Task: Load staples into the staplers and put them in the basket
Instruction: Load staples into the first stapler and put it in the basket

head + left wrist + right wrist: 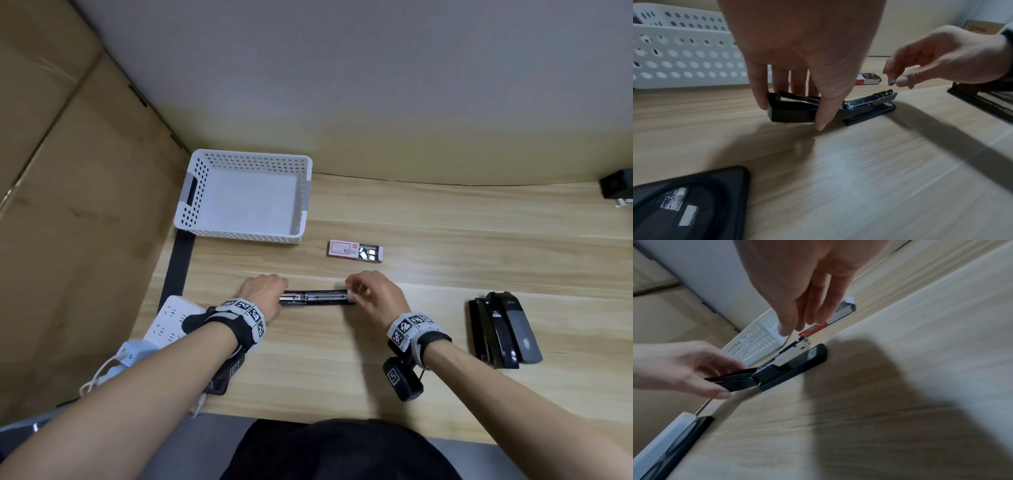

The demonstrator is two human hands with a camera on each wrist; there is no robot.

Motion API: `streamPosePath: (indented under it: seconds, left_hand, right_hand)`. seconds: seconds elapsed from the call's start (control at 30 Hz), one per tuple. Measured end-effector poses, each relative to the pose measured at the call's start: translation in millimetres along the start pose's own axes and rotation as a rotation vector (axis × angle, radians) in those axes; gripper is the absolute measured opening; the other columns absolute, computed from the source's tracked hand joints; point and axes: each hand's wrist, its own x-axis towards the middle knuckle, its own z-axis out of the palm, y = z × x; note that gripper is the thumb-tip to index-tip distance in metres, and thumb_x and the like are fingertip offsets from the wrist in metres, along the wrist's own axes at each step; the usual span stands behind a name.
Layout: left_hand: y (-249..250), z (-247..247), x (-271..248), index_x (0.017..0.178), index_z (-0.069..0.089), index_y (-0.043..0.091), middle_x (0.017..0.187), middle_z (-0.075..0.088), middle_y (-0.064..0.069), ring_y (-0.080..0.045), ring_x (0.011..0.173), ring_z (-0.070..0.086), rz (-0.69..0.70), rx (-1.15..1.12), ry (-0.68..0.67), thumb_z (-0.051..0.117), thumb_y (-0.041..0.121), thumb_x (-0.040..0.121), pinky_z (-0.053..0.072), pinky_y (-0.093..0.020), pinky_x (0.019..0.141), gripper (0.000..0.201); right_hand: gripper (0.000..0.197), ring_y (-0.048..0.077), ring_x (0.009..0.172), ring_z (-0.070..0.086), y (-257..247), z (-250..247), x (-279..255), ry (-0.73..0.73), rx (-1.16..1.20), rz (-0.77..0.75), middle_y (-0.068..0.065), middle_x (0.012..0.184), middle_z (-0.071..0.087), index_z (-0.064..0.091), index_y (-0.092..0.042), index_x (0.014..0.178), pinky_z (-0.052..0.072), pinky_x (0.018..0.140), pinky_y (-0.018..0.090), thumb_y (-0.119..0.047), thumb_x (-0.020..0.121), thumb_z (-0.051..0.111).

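Note:
A black stapler (317, 297) lies on the wooden table with its lid folded back, so the metal magazine (869, 101) is bare. My left hand (265, 291) grips the folded-back lid (789, 113) between thumb and fingers. My right hand (356, 287) hovers just above the magazine's front end and pinches a small strip of staples (891, 81). The opened red and white staple box (354, 251) lies beyond the stapler. A white perforated basket (191, 205) stands at the back left with nothing in it. Two more black staplers (503, 330) lie side by side at the right.
A white power strip (171, 322) with cables sits at the table's left edge. Cardboard (68, 205) stands along the left side. A small black box (616, 186) is at the far right back. A flat black device (684, 203) lies under my left wrist.

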Motion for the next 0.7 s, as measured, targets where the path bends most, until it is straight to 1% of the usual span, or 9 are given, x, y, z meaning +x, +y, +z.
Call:
streamPosePath:
  seconds: [0.07, 0.13, 0.2, 0.37, 0.43, 0.57, 0.7]
  left_hand:
    - [-1, 0, -2, 0.106, 0.058, 0.022, 0.103, 0.063, 0.001, -0.023, 0.092, 0.061, 0.001, -0.021, 0.002, 0.06, 0.022, 0.086, 0.05, -0.033, 0.071, 0.02]
    - [-1, 0, -3, 0.104, 0.06, 0.024, 0.102, 0.063, 0.002, -0.022, 0.091, 0.061, 0.0, -0.032, 0.0, 0.06, 0.02, 0.086, 0.051, -0.033, 0.072, 0.018]
    - [0, -1, -3, 0.104, 0.06, 0.025, 0.102, 0.063, 0.002, -0.022, 0.093, 0.062, -0.006, -0.04, 0.001, 0.059, 0.019, 0.087, 0.048, -0.031, 0.07, 0.018]
    - [0, -3, -2, 0.106, 0.061, 0.024, 0.105, 0.063, 0.001, -0.023, 0.096, 0.062, 0.001, -0.039, 0.004, 0.057, 0.017, 0.087, 0.047, -0.032, 0.072, 0.021]
    - [0, -3, -2, 0.106, 0.061, 0.024, 0.107, 0.063, 0.001, -0.023, 0.097, 0.062, 0.004, -0.038, 0.0, 0.056, 0.016, 0.087, 0.047, -0.032, 0.072, 0.021]
    - [0, -4, -2, 0.106, 0.061, 0.024, 0.107, 0.063, 0.001, -0.024, 0.097, 0.062, 0.011, -0.035, -0.004, 0.056, 0.016, 0.087, 0.046, -0.032, 0.07, 0.022]
    - [0, -5, -2, 0.105, 0.06, 0.024, 0.105, 0.062, 0.001, -0.023, 0.096, 0.061, 0.014, -0.035, -0.012, 0.056, 0.017, 0.087, 0.046, -0.032, 0.07, 0.02]
  right_hand:
    - [0.018, 0.009, 0.087, 0.053, -6, 5, 4, -0.006, -0.037, -0.037, -0.013, 0.09, 0.062, 0.067, -0.022, 0.104, 0.04, 0.07, 0.023, -0.023, 0.086, 0.07]
    - [0.018, 0.014, 0.089, 0.055, -8, 9, 6, -0.021, -0.079, -0.035, -0.008, 0.09, 0.065, 0.068, -0.022, 0.102, 0.041, 0.068, 0.026, -0.022, 0.085, 0.07]
    - [0.016, 0.015, 0.089, 0.055, -7, 12, 7, -0.039, -0.137, -0.046, -0.008, 0.089, 0.064, 0.068, -0.024, 0.1, 0.042, 0.065, 0.029, -0.024, 0.084, 0.07]
    - [0.016, 0.016, 0.086, 0.055, -2, 15, 8, -0.03, -0.219, -0.085, -0.01, 0.083, 0.062, 0.068, -0.027, 0.096, 0.041, 0.058, 0.028, -0.023, 0.082, 0.072]
    - [0.014, 0.014, 0.085, 0.055, -3, 15, 9, -0.027, -0.232, -0.072, -0.011, 0.082, 0.062, 0.068, -0.029, 0.095, 0.041, 0.058, 0.027, -0.024, 0.082, 0.071]
    - [0.019, 0.013, 0.09, 0.053, -5, 16, 10, -0.051, -0.218, -0.037, -0.012, 0.088, 0.061, 0.067, -0.03, 0.1, 0.037, 0.06, 0.025, -0.026, 0.082, 0.071]
    - [0.035, 0.014, 0.1, 0.053, -3, 15, 8, -0.113, -0.185, 0.025, -0.011, 0.101, 0.062, 0.063, -0.028, 0.112, 0.046, 0.07, 0.03, -0.035, 0.079, 0.074]
